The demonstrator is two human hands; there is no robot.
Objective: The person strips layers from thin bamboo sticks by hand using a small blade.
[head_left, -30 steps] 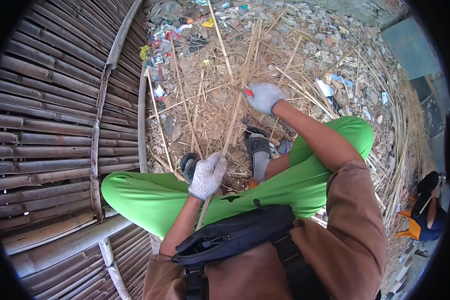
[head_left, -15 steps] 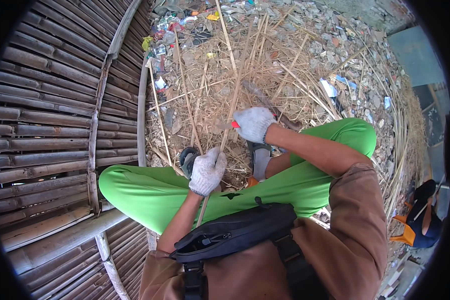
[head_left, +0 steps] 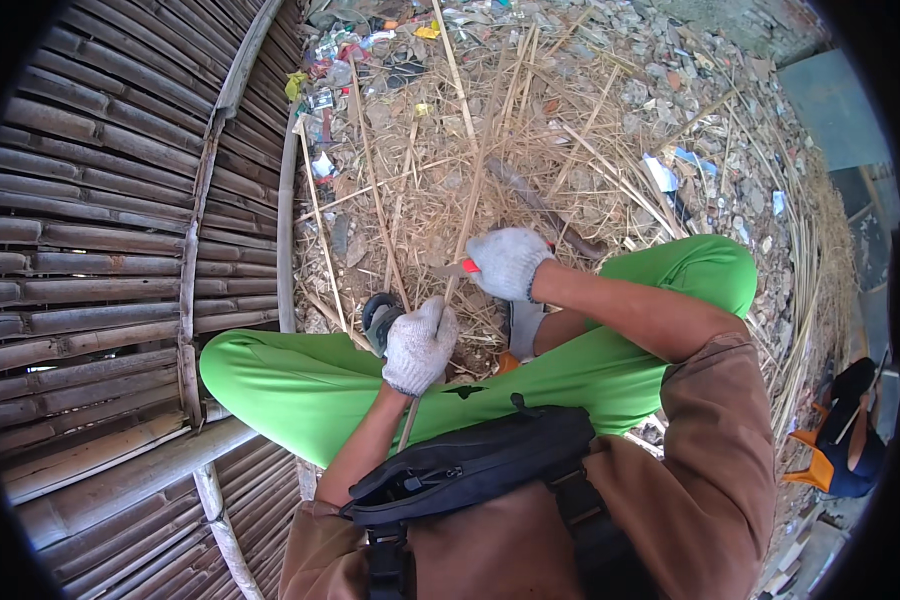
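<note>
My left hand (head_left: 420,345), in a whitish knit glove, is closed around a long thin bamboo strip (head_left: 467,218). The strip runs away from me over the littered ground, and its near end passes below my wrist toward the black waist bag (head_left: 470,455). In my gloved right hand (head_left: 510,263) is a knife (head_left: 471,266); a bit of its red handle shows, and the blade points left, at the strip just beyond my left hand. Whether the edge touches the strip I cannot tell. My fingers hide most of the handle.
A bamboo slat wall (head_left: 100,260) stands at my left. Shavings, loose strips (head_left: 370,180), rubble and scraps of litter cover the ground ahead. A dark brown stick (head_left: 545,205) lies beyond my right hand. At the right are a black and orange object (head_left: 840,440) and grey panels (head_left: 835,110).
My right hand and the knife have come slightly nearer to me along the strip, closer to my left hand. My left hand has barely shifted and keeps its hold.
</note>
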